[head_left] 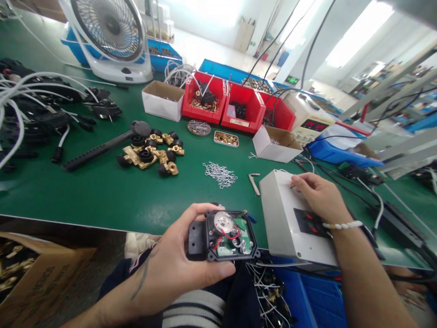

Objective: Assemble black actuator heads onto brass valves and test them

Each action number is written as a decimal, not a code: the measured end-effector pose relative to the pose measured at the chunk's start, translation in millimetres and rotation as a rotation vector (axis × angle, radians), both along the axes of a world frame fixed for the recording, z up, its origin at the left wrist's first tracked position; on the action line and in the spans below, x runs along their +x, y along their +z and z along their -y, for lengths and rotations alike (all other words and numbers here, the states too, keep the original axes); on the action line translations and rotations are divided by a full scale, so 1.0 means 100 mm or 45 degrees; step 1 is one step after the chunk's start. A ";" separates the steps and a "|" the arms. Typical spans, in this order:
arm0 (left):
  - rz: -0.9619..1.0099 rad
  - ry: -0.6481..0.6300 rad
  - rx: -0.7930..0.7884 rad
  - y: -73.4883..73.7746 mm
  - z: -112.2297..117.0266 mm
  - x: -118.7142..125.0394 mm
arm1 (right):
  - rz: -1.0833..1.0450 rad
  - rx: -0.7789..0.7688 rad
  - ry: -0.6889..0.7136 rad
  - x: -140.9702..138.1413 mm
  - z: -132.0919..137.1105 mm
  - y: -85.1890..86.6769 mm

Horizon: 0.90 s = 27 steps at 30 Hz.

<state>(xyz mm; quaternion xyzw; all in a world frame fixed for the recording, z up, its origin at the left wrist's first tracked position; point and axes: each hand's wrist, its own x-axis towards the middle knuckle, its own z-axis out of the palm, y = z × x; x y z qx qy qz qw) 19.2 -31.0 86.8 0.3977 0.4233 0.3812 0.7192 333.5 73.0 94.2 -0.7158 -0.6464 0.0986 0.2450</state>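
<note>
My left hand (182, 253) is closed around an open black plastic motor housing (232, 234), held up at the table's front edge. Inside it show a round silver motor, red wires and a green circuit board. To the right stands a grey control box (280, 214) with a black panel (309, 222) on its face. The thumb and finger of my right hand (316, 193) pinch a small metal toggle switch (292, 185) on that box, mostly hidden by the fingertips. Between the hands and the bins lie a pile of cotter pins (220, 175) and a hex key (254, 183).
Brass valve fittings (150, 155) and a black-handled hammer (105, 148) lie left of the pins. Behind them are a white carton (163, 100), red bins (205, 98) and a fan (112, 36). Cabled parts (34, 105) crowd the far left. A power supply (309, 120) stands back right.
</note>
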 end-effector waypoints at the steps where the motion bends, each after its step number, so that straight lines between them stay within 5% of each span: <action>1: 0.002 -0.010 0.000 0.00 0.00 -0.01 | -0.001 -0.005 -0.003 -0.01 0.00 0.00; 10: 0.082 -0.020 -0.065 -0.05 -0.02 -0.05 | -0.020 -0.051 -0.058 -0.07 0.03 0.06; 17: 0.556 -0.015 -0.189 -0.14 -0.05 0.03 | -0.026 -0.079 -0.082 -0.08 0.04 0.07; 27: 0.559 0.020 -0.148 -0.14 -0.04 0.02 | 0.005 -0.087 -0.091 -0.09 0.04 0.09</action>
